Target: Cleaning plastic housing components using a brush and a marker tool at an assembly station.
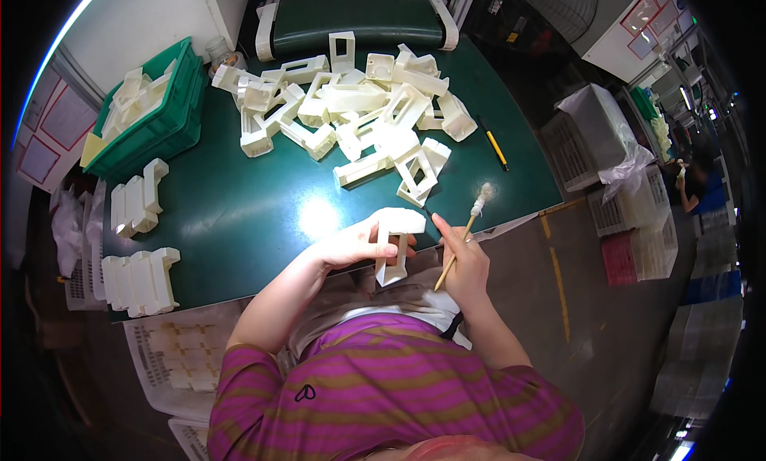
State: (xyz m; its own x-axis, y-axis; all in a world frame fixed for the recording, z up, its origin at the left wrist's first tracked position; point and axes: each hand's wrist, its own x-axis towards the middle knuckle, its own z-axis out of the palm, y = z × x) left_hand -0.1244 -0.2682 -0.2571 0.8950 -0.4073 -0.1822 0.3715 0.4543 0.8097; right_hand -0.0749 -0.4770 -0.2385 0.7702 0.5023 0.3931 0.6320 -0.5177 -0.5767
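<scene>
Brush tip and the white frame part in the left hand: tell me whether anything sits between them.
Nothing visible does. The left hand holds the white frame part above the green table's near edge. The right hand holds the brush just beside it, its fluffy tip raised, with only open air between.

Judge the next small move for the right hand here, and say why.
Probably bring the brush tip leftward onto the white plastic frame. The left hand holds that frame up over the near edge of the green table, and the right hand grips the brush by its wooden handle with the fluffy tip raised just right of the frame, not touching it.
</scene>
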